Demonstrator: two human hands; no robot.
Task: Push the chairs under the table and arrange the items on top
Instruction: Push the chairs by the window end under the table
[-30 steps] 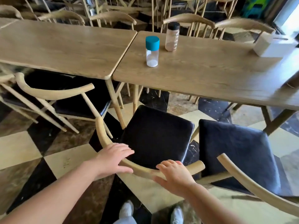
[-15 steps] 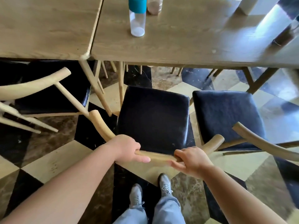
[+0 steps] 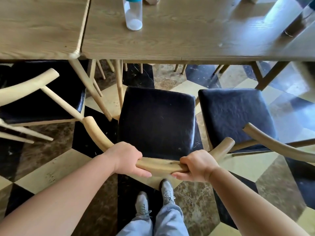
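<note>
I see both forearms reaching down and forward: my left hand [image 3: 127,159] and right hand [image 3: 196,166] each wrap the curved backrest [image 3: 160,165] of the middle chair [image 3: 156,123], whose seat sits just short of the table [image 3: 187,40] edge

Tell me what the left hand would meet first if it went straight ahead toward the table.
The left hand grips the chair's curved backrest. Going forward, it would probably pass over the black seat cushion first, then reach the table edge; heights are unclear.
</note>
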